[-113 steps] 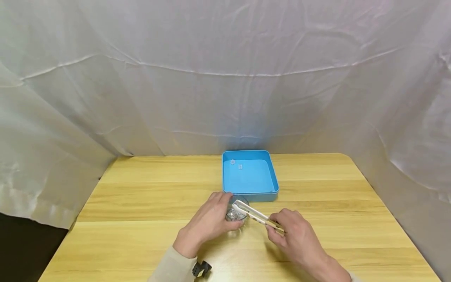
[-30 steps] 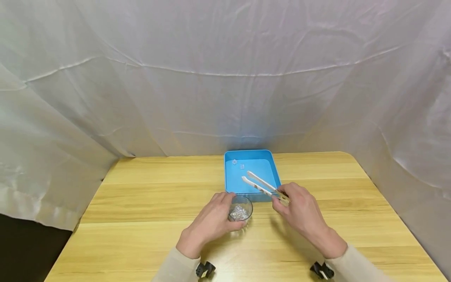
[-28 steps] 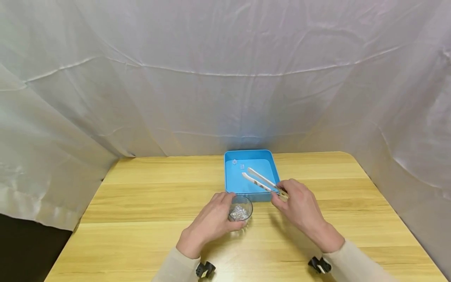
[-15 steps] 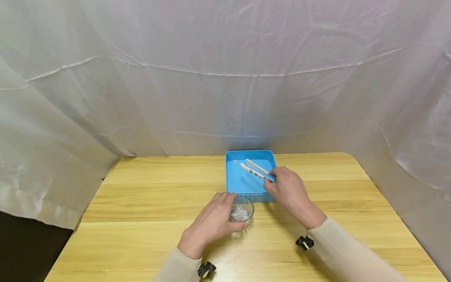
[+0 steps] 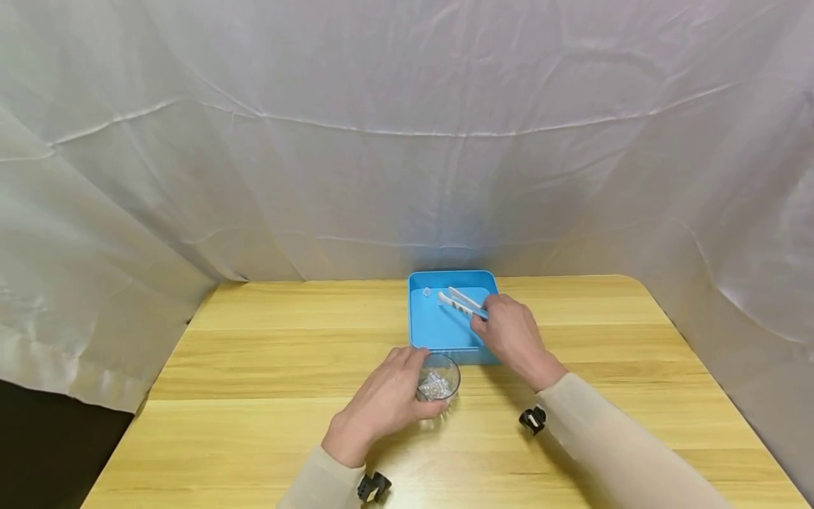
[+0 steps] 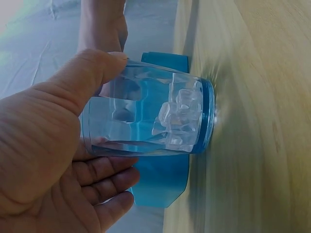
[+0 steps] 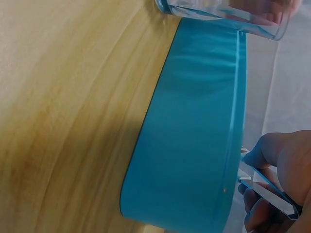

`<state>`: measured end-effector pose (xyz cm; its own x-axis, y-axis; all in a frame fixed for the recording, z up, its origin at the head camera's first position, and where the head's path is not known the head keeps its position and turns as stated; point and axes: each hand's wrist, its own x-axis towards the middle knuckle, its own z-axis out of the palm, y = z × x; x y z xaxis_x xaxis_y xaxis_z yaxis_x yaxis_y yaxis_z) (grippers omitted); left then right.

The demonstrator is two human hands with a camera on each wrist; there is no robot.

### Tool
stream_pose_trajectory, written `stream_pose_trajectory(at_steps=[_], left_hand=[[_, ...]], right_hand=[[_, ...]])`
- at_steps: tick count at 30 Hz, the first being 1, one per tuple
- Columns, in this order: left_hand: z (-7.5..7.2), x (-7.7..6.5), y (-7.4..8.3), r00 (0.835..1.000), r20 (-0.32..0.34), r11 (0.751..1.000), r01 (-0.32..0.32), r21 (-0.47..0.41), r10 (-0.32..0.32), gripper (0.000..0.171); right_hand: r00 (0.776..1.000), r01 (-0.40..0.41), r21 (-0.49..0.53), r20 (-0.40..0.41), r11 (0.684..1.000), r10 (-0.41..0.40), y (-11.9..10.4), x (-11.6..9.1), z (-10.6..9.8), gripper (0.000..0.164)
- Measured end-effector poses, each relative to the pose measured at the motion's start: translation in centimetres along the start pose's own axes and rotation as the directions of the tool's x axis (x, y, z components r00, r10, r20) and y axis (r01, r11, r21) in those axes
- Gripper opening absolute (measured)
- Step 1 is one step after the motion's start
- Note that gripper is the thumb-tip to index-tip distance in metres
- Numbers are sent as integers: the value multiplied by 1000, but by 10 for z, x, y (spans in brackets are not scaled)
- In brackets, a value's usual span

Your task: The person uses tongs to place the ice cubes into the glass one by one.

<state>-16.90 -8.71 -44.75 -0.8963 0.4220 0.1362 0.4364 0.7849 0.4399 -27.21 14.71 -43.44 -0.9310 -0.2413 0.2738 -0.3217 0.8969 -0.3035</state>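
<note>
My left hand (image 5: pixel 389 392) grips a clear drinking glass (image 5: pixel 447 364) on the table, thumb on one side and fingers on the other. Several clear ice cubes (image 6: pixel 177 114) lie at its bottom. My right hand (image 5: pixel 509 336) holds a pair of white tongs (image 5: pixel 455 304), its arm reaching over the blue tray (image 5: pixel 439 334). The tong tips are low inside the tray, around a clear cube that is hard to make out. Another clear cube (image 5: pixel 427 291) lies near the tray's back left corner. In the right wrist view, the tray wall (image 7: pixel 184 121) hides the tong tips.
The tray stands just behind the glass, near the back of the wooden table (image 5: pixel 267 360). Grey curtain cloth (image 5: pixel 356 170) hangs behind and along both sides. A small black device (image 5: pixel 533 420) is worn at each wrist.
My right hand has carried the tongs forward and left, from the glass to deeper inside the tray, and their tips have lowered around the cube. My left hand still holds the glass in place.
</note>
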Motion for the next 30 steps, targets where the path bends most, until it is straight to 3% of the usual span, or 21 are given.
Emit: stream_pose_trajectory(at_steps=[7,30], left_hand=[[0,0,0,1000,3,1000,-3,-11,3,80],[0,0,3,1000,-4,1000,-18,-9,18,81]], right_hand=[[999,42,-35,-4,999,-42,-2,5,8,21],[999,12,-93,39,996,-9,-6,5,16,26]])
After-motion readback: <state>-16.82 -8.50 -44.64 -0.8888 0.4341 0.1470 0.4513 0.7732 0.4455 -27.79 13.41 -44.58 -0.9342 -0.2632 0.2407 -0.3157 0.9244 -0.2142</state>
